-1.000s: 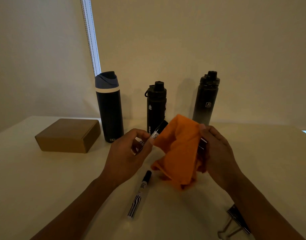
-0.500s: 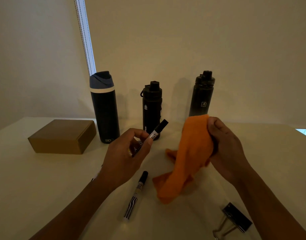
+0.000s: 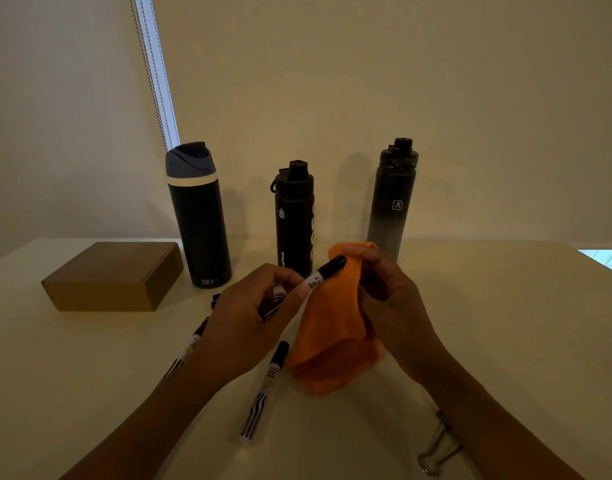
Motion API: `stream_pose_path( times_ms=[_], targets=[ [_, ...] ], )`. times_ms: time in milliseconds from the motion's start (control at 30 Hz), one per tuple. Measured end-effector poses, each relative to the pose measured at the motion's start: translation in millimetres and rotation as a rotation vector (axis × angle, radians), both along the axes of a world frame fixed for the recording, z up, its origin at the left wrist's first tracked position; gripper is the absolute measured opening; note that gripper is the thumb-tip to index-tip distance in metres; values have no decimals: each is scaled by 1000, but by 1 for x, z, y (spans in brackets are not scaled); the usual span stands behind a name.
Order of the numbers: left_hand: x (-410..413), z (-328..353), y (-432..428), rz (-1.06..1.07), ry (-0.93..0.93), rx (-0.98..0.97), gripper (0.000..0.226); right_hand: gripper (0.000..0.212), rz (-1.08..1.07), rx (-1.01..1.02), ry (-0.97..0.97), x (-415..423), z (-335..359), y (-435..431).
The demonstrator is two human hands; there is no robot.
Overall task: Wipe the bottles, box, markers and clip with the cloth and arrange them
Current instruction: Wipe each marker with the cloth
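Note:
My left hand [image 3: 249, 320] pinches a black-capped marker [image 3: 323, 270], its cap pointing up and right against the orange cloth [image 3: 332, 341]. My right hand [image 3: 391, 292] grips that cloth near its top, and the rest hangs down to the table. A second marker [image 3: 264, 389] lies on the table below the hands. Another marker [image 3: 190, 344] shows partly behind my left wrist. At the back stand three dark bottles: a blue-lidded one [image 3: 197, 220], a short one [image 3: 294, 220] and a tall one [image 3: 391, 202]. A brown box [image 3: 114, 275] sits at the left. A binder clip [image 3: 439, 445] lies by my right forearm.
Everything stands on a white table [image 3: 505, 323] against a pale wall. A window-blind cord and a bright strip [image 3: 155, 71] run down behind the blue-lidded bottle. The table's right corner [image 3: 602, 261] is close to the tall bottle's side.
The hands have come back together: the marker's cap now touches the cloth, which my right hand has brought left. The view shifted slightly, showing a further marker behind my left wrist.

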State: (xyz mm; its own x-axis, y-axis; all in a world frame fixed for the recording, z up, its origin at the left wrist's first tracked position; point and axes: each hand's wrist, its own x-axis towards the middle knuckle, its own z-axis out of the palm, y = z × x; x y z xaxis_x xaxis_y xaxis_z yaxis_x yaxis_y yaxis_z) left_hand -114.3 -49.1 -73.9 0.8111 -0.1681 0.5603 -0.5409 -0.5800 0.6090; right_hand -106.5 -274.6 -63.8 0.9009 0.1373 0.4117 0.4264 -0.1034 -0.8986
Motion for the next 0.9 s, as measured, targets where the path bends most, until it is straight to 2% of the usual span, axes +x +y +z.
stream_pose_path(
  times_ms=[133, 233, 400, 500, 600, 633, 767, 833, 900],
  targets=[
    [3, -4, 4, 14, 5, 24, 37, 49, -99, -102, -62, -1, -2, 7],
    [0, -2, 1, -5, 2, 58, 44, 35, -160, -37, -84, 0, -3, 8],
    [-2, 3, 0, -11, -58, 75, 30, 18, -212, 2, -107, 1, 1, 5],
    [-5, 4, -3, 0, -85, 113, 20, 19, -255, -35, -137, 2, 2, 2],
    [-7, 5, -6, 21, -102, 101, 21, 16, -280, -13, -105, 4, 0, 2],
    [-7, 6, -5, 27, -115, 96, 21, 19, -280, 23, -64, 5, -1, 3],
    [-7, 6, -3, 37, -143, 64, 19, 73, -309, 74, 108, 8, -9, 6],
    [-8, 6, -5, 30, -158, 66, 16, 81, -304, 65, 153, 8, -12, 8],
    [-8, 6, -6, 14, -184, 83, 15, 79, -290, 65, 175, 8, -11, 10]
  ],
)
